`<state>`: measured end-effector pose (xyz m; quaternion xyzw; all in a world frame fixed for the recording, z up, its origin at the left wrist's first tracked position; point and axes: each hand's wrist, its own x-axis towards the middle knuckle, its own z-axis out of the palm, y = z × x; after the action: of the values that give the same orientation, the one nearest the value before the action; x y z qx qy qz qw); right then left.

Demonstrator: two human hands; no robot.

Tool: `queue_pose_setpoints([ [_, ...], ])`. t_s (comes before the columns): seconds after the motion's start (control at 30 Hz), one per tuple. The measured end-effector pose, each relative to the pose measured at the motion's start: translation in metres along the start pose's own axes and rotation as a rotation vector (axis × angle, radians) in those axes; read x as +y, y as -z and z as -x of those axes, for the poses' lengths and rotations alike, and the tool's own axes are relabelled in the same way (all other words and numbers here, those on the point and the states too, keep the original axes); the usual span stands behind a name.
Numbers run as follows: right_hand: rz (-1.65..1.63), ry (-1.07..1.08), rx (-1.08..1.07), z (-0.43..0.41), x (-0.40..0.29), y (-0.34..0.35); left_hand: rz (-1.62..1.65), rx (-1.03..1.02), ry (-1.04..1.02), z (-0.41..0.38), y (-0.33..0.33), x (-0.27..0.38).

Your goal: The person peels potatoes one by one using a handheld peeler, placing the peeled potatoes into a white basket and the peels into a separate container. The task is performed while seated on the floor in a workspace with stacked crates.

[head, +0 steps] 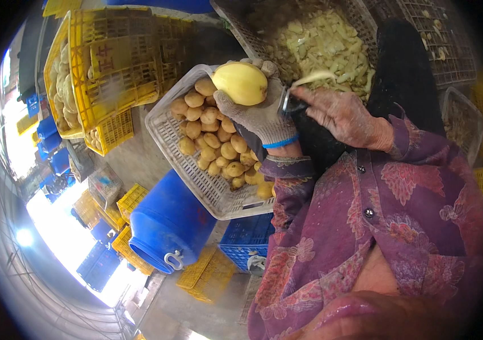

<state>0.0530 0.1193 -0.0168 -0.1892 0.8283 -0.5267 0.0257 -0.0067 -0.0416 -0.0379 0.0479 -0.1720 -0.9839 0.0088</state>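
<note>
My left hand (pixel 262 106), in a grey knit glove with a blue cuff, holds a peeled yellow potato (pixel 241 83). Close to its right, my bare right hand (pixel 343 112) grips a peeler (pixel 284 100) with a metal blade; a pale strip of peel (pixel 316 77) lies at the blade and fingers. The blade is apart from the potato. Below and left of the gloved hand, a whitish plastic crate (pixel 182 172) holds many unpeeled potatoes (pixel 220 136). Beyond my hands, another crate (pixel 362 19) holds a heap of pale peelings or cut pieces (pixel 330 46).
Stacked yellow crates (pixel 113 63) with potatoes stand at the upper left. A blue plastic barrel (pixel 169 221) and a blue crate (pixel 245 240) are beside the whitish crate. A grid crate (pixel 441 42) with a few pale pieces is at the upper right, above a clear tub (pixel 464 123).
</note>
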Motion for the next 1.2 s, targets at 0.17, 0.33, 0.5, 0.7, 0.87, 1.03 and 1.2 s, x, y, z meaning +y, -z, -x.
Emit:
queue_pose_setpoints([
  [0.17,0.157,0.185,0.158,-0.059,-0.006,0.021,-0.181,0.319,-0.022,0.012,-0.025,-0.007],
  [0.33,0.233,0.145,-0.003,-0.099,-0.009,0.012,-0.085,0.222,0.015,0.015,-0.018,-0.008],
  [0.5,0.119,0.031,0.072,-0.049,-0.014,-0.006,-0.214,0.195,-0.098,0.008,-0.006,-0.008],
  [0.7,0.087,0.074,0.174,-0.023,0.007,0.021,-0.247,0.251,-0.115,-0.002,-0.024,-0.014],
  [0.87,0.169,0.166,0.016,-0.09,-0.006,0.023,-0.354,0.338,-0.102,0.017,-0.012,-0.009],
  [1.03,0.11,0.075,0.067,-0.062,-0.004,-0.001,-0.213,0.251,-0.104,0.012,-0.016,-0.006],
  [1.2,0.088,0.002,-0.072,-0.013,0.004,0.019,-0.04,0.029,-0.034,0.002,-0.015,-0.002],
])
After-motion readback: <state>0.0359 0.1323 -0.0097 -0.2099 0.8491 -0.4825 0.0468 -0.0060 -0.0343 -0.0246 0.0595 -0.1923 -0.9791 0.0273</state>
